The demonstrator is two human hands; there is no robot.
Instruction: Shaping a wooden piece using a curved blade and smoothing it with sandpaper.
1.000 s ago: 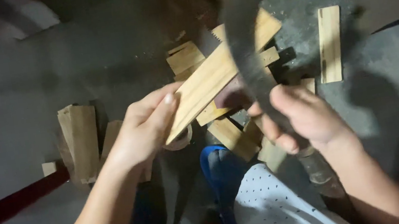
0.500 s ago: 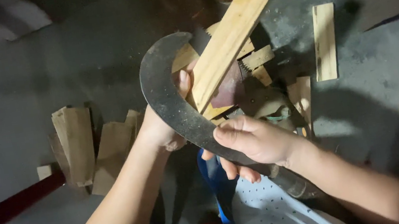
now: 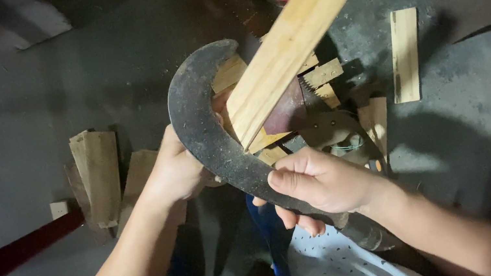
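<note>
The right hand (image 3: 322, 185) grips the handle of a curved dark blade (image 3: 201, 125) (its hooked tip points up). The left hand (image 3: 178, 168) clasps the lower end of a pale wood plank (image 3: 290, 49), held against the blade's inner curve. Beyond, wood scraps (image 3: 406, 53) litter the concrete floor (image 3: 54, 89).

left hand (image 3: 178, 171) clenched; right hand (image 3: 321, 182) curled, grip closed
</note>
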